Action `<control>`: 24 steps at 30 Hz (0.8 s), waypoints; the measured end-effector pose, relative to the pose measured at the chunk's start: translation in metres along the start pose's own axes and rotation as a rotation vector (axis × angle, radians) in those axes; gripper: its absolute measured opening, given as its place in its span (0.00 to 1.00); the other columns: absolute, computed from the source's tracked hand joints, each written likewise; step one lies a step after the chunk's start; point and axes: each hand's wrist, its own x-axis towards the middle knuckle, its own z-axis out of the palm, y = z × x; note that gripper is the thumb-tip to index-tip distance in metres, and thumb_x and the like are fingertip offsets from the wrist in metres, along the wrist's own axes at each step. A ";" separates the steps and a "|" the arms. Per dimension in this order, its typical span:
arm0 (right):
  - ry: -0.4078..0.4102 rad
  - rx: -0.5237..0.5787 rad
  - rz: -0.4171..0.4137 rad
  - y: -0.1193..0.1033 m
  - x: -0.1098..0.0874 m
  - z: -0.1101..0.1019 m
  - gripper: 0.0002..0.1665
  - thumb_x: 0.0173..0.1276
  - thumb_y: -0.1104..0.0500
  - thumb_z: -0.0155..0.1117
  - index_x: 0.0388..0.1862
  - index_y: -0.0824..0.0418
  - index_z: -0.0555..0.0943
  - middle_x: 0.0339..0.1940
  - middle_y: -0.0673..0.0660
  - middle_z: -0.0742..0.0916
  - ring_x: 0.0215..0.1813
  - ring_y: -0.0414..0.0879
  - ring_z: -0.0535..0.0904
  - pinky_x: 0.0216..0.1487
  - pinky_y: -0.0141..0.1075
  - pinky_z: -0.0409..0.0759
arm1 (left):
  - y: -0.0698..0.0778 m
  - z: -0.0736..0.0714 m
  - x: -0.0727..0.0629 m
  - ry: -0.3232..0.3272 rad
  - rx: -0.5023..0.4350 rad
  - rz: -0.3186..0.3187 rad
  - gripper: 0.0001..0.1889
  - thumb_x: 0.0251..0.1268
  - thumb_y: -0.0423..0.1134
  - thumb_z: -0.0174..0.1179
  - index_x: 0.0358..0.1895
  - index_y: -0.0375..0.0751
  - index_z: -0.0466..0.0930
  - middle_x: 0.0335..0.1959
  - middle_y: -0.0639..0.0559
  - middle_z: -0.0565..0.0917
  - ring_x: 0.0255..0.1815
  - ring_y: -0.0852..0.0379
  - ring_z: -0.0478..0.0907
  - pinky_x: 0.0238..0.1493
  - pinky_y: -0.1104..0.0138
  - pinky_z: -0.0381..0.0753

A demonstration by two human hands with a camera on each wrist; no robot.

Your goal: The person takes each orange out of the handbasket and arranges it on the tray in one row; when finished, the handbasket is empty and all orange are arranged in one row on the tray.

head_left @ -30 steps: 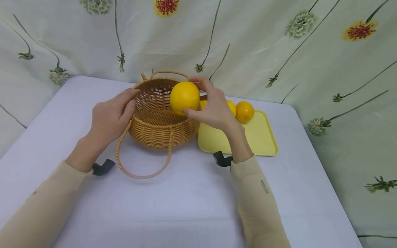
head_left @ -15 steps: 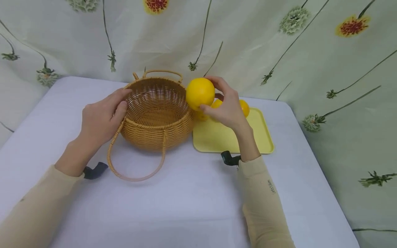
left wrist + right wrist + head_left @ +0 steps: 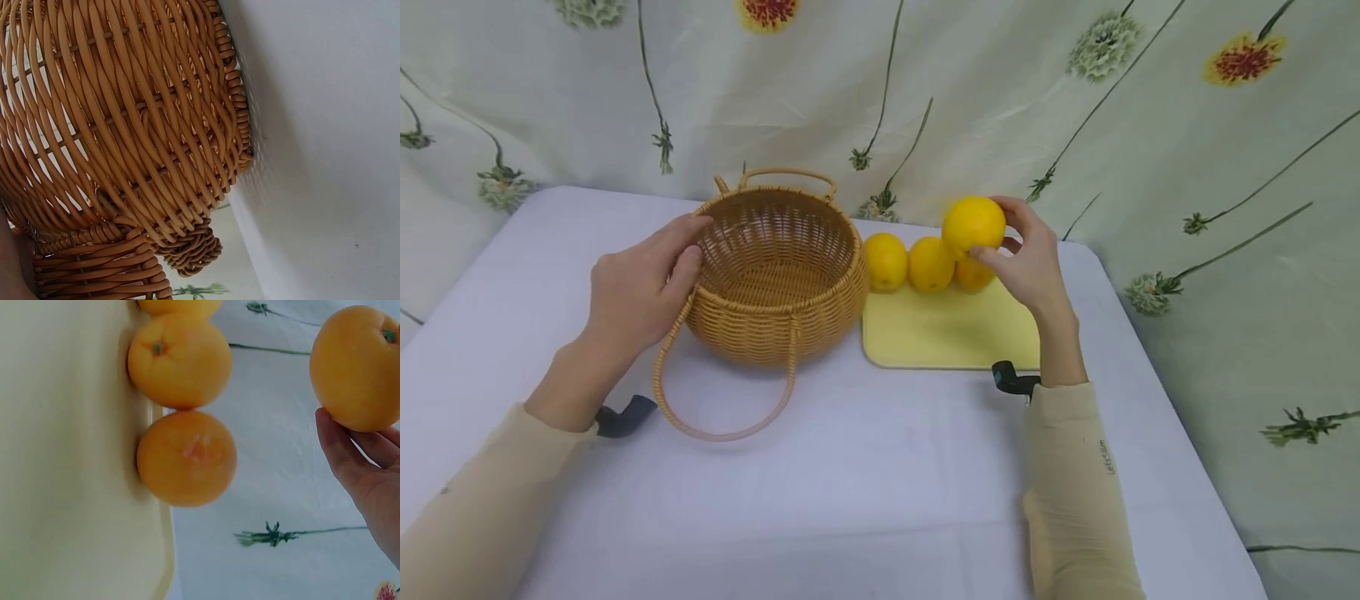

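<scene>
On the left side of the wicker basket (image 3: 775,333), my left hand (image 3: 632,287) grips the rim, its thumb on the near side. The basket's woven wall (image 3: 119,112) fills much of the left wrist view, and nothing lies inside the basket. My right hand (image 3: 1032,262) holds an orange (image 3: 973,222) between thumb and fingers, raised over the back of the yellow tray (image 3: 951,333). Three more oranges (image 3: 932,264) sit in a row along the tray's far edge, the rightmost partly hidden by the held one. In the right wrist view the held orange (image 3: 356,369) shows its green stem end.
One basket handle (image 3: 722,435) hangs down onto the white tablecloth (image 3: 865,483) in front; the other handle (image 3: 786,172) stands at the back. A flower-patterned cloth (image 3: 820,100) hangs behind the table. The tray stands close against the basket's right side.
My right hand has carried the orange rightward, from over the basket's right rim to above the tray's right rear. The left hand still grips the basket rim. The view has shifted slightly.
</scene>
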 end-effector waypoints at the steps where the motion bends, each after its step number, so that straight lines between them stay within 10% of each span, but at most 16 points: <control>1: 0.015 -0.023 0.024 0.003 -0.002 -0.006 0.38 0.63 0.60 0.71 0.74 0.57 0.73 0.70 0.55 0.81 0.68 0.47 0.75 0.71 0.47 0.75 | 0.001 0.000 0.000 -0.002 0.001 0.000 0.23 0.80 0.43 0.44 0.68 0.42 0.80 0.63 0.40 0.86 0.32 0.35 0.87 0.14 0.57 0.63; 24: 0.222 -0.320 0.347 0.068 -0.005 -0.031 0.45 0.62 0.51 0.69 0.76 0.63 0.66 0.70 0.66 0.78 0.68 0.62 0.68 0.71 0.56 0.72 | 0.001 0.003 0.000 0.002 -0.009 -0.012 0.25 0.78 0.45 0.43 0.68 0.43 0.80 0.63 0.39 0.85 0.37 0.33 0.88 0.15 0.60 0.59</control>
